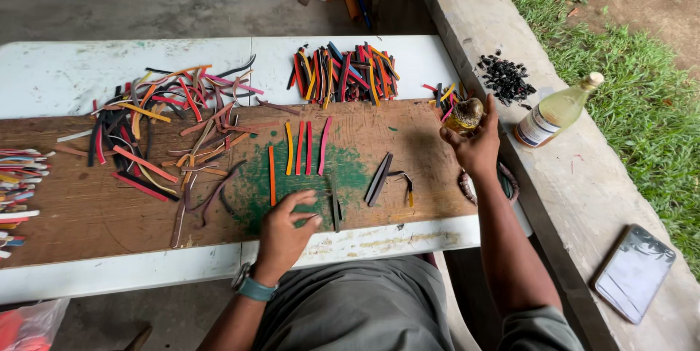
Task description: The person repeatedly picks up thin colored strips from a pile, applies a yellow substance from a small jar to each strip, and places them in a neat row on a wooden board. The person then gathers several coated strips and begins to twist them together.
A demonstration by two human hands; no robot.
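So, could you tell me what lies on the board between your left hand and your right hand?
In the head view, dark flat strips lie on the wooden board between the left hand and the right hand.

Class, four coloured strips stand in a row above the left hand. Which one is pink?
The rightmost strip, slanted and pink; the others are orange, yellow and red.

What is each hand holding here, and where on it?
The right hand grips a small yellowish jar, its fingers wrapped around the jar's body. The left hand rests on the wooden board; whether it pinches anything cannot be told.
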